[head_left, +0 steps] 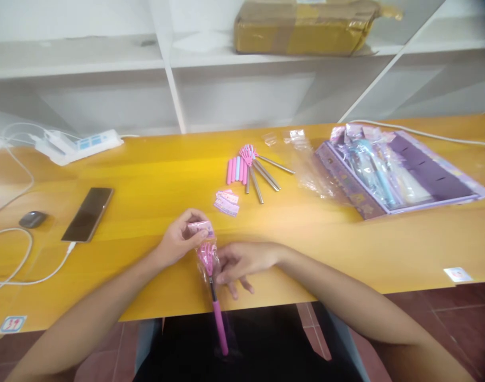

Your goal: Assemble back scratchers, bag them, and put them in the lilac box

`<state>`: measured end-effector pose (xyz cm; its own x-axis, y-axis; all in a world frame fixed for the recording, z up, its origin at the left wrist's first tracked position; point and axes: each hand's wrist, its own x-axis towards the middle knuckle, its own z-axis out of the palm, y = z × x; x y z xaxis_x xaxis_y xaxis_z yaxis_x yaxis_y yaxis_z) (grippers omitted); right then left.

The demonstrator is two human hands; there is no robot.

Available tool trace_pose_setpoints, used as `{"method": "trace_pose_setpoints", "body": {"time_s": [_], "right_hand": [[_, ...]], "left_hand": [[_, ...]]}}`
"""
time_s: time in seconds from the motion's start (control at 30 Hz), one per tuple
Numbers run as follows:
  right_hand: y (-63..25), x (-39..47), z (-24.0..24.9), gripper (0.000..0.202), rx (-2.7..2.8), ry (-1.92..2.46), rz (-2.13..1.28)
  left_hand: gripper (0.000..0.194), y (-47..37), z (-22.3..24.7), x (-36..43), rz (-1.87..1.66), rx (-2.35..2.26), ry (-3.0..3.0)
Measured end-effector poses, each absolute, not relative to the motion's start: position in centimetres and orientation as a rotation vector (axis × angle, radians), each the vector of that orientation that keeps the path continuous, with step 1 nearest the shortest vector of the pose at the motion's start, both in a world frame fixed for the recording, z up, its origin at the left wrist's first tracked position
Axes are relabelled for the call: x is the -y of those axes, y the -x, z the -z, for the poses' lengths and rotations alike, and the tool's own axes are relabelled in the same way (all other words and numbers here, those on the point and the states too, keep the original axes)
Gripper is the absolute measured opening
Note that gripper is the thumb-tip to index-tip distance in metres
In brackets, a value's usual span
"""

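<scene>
My left hand (183,237) pinches the pink card top of a clear plastic bag. Inside the bag lies a pink back scratcher (219,323), its claw end near my fingers and its handle pointing toward my body past the table edge. My right hand (242,261) is beside the bag with its fingers apart, close to the scratcher's neck. Beyond my hands lie a stack of pink cards (227,202), a row of pink and blue handles (237,170), and several metal rods with pink claw heads (248,154).
A purple display box (345,180) holding bagged items stands at the right, with clear bags (309,170) beside it. At the left are a phone (88,215), a mouse (33,219), cables and a power strip (87,144). A taped parcel (301,29) rests on the shelf.
</scene>
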<state>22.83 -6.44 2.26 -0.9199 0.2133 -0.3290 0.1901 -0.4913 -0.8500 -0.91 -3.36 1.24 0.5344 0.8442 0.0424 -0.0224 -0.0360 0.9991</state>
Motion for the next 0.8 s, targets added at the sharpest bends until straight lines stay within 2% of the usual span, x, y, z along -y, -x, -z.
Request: {"method": "trace_pose_setpoints", "body": {"time_s": [0.2,0.37,0.57,0.7,0.8], "right_hand": [[-20.3,8.6,-3.3,0.055,1.606,0.857,-2.502],[-25.5,7.1,-6.2,0.046,1.557,0.98,-2.22],[-39.3,3.9,-13.3,0.036,1.351,1.302,-1.271],[-47.7,2.5,-17.2,0.016,1.104,1.498,-0.551],[-52.3,2.0,-17.8,0.022,0.938,1.83,-0.186]], "left_hand": [[0.035,0.8,-1.1,3.2,-0.875,-0.729,-1.275],[0.037,0.7,-0.1,2.2,-0.988,-0.622,-1.113],[0.033,1.0,0.5,1.5,-0.966,-0.61,-1.147],[0.036,0.8,0.4,1.8,-0.911,-0.625,-1.187],[0.037,0.7,0.5,2.1,-0.866,-0.652,-1.218]]}}
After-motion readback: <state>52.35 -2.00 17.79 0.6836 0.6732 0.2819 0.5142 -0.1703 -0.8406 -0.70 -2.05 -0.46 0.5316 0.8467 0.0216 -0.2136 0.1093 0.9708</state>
